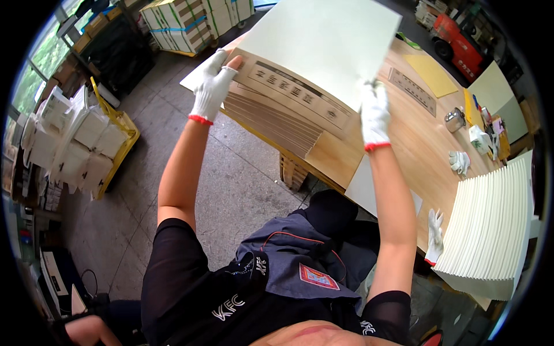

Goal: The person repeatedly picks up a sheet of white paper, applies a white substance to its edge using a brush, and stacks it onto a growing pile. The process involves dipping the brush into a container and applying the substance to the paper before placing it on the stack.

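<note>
Both my hands wear white knit gloves with red cuffs. My left hand [212, 86] is closed at the left near corner of a large pale sheet [323, 49], its bare thumb tip showing. At the right near corner, my right hand [375, 112] pinches the same sheet, which is raised and tilted above the table. Under its near edge lies a brown printed cardboard [297, 95], on top of a fanned stack of brown sheets [271, 124]. The fingers behind the sheet are hidden.
On the wooden table [415, 147] are a printed strip [412, 91], a yellow sheet [431, 75], a metal cup [455, 119], loose gloves [434, 233] and a tall fanned stack of pale sheets [487, 225]. A loaded yellow cart [118, 130] stands left; a red forklift [459, 46] far right.
</note>
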`<state>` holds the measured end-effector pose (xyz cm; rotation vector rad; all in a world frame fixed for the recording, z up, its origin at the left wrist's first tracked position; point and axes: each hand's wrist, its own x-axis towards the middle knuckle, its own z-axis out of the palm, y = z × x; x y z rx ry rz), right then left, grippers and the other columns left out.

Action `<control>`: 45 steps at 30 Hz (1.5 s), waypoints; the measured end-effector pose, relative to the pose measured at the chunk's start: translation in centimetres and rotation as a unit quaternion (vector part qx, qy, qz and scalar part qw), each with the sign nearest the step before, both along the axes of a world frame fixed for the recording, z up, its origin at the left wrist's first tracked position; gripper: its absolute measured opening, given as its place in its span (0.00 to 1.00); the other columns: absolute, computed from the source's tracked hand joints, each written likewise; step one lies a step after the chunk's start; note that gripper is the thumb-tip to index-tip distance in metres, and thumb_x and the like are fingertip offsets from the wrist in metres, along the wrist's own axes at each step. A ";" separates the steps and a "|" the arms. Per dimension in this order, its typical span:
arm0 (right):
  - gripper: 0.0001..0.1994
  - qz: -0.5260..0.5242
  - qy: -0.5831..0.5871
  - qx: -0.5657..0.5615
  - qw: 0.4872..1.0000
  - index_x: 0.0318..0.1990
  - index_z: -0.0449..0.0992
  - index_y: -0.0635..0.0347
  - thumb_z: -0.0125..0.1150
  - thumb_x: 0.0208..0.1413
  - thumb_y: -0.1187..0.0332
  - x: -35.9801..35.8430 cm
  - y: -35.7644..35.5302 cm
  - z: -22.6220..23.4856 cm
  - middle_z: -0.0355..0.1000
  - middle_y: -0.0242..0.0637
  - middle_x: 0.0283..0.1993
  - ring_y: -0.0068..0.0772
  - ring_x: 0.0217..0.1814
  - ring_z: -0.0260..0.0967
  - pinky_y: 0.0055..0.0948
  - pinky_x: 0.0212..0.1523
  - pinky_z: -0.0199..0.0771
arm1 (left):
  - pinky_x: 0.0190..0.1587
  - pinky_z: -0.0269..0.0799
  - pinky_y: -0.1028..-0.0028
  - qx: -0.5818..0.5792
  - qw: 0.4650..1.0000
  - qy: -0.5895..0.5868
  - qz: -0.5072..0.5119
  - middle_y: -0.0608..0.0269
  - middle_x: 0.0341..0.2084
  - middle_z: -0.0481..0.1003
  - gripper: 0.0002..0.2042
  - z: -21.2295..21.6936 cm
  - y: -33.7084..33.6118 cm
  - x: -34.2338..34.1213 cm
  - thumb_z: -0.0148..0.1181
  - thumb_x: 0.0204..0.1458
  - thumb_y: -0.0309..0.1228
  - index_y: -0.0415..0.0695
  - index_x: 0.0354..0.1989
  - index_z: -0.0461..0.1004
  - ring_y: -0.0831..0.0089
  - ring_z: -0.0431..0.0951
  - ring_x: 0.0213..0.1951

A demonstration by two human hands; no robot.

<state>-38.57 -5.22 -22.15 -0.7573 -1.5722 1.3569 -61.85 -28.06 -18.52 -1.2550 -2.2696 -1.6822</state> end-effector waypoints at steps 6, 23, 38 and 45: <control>0.23 0.002 -0.361 0.154 0.920 0.37 0.73 0.56 0.53 0.58 0.43 -2.5 1.0 -1.9 0.77 0.44 0.36 0.48 0.43 0.74 0.42 0.44 0.70 | 0.54 0.68 0.72 -0.238 0.969 0.001 0.065 0.51 0.46 0.79 0.24 -4.0 -0.4 -4.3 0.54 0.59 0.43 0.39 0.56 0.74 0.65 0.78 0.47; 0.21 0.083 -0.260 0.199 0.941 0.49 0.71 0.49 0.53 0.59 0.44 9.8 -4.9 -0.3 0.77 0.46 0.40 0.53 0.44 0.75 0.47 0.46 0.72 | 0.61 0.65 0.64 0.006 0.911 0.391 -0.133 0.53 0.61 0.67 0.36 1.4 9.4 7.1 0.67 0.45 0.22 0.45 0.67 0.61 0.55 0.67 0.61; 0.20 0.008 -0.309 0.129 0.942 0.50 0.73 0.52 0.58 0.58 0.50 34.1 -11.7 -0.1 0.78 0.42 0.36 0.46 0.40 0.76 0.41 0.43 0.72 | 0.58 0.67 0.62 0.174 0.679 0.373 -0.608 0.55 0.55 0.71 0.21 14.4 26.0 56.0 0.58 0.56 0.37 0.47 0.58 0.69 0.53 0.69 0.57; 0.20 -0.021 -0.300 0.118 0.947 0.50 0.73 0.56 0.59 0.59 0.52 41.8 -14.4 0.1 0.78 0.40 0.37 0.39 0.38 0.77 0.33 0.42 0.73 | 0.60 0.65 0.70 -0.049 0.668 0.343 -0.659 0.56 0.54 0.74 0.20 18.4 27.8 60.7 0.66 0.53 0.38 0.47 0.54 0.76 0.64 0.72 0.58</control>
